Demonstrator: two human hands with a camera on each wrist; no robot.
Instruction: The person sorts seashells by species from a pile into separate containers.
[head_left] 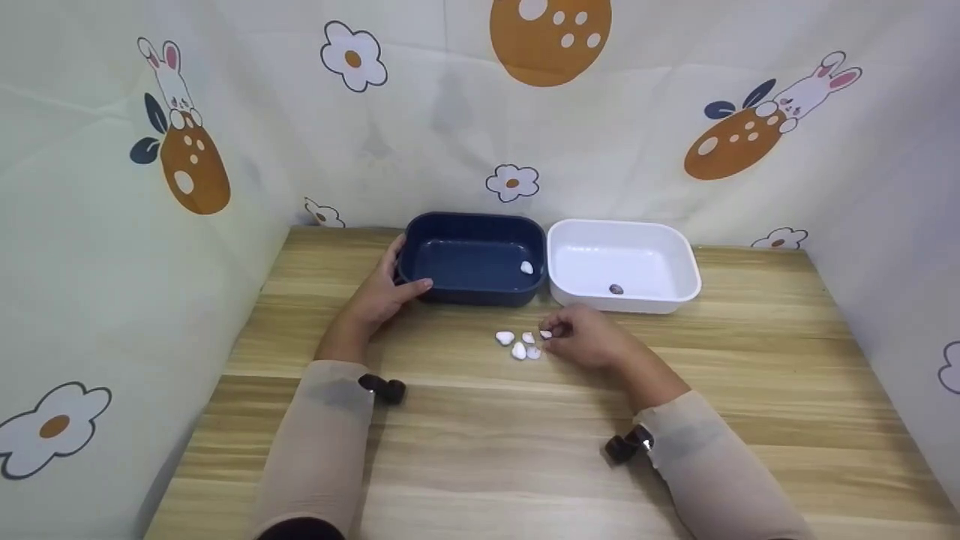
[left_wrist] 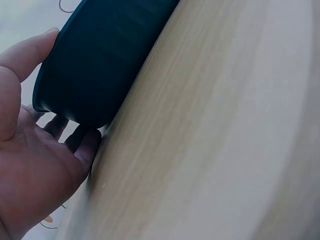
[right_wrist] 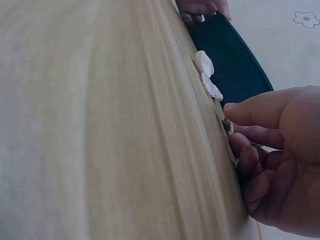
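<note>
My left hand (head_left: pixel 377 294) grips the left end of a dark blue tub (head_left: pixel 480 294), its thumb at the front rim and its fingers round the side. One white shell (head_left: pixel 527 268) lies inside that tub, at the right. In front of the tubs my right hand (head_left: pixel 589 337) pinches a small shell (head_left: pixel 545 334) between thumb and fingertips, low over the tabletop. Just left of these fingertips several whitish shells lie in a loose group, among them a shell (head_left: pixel 505 338) at the left edge. The right wrist view shows two white shells (right_wrist: pixel 204 63) beyond the thumb.
A white tub (head_left: pixel 686 281) stands right beside the dark one, with a small dark brown shell (head_left: pixel 616 289) in it. Both tubs are at the back of the wooden table (head_left: pixel 480 450), close to a patterned cloth (head_left: pixel 427 135) that hangs behind and at both sides.
</note>
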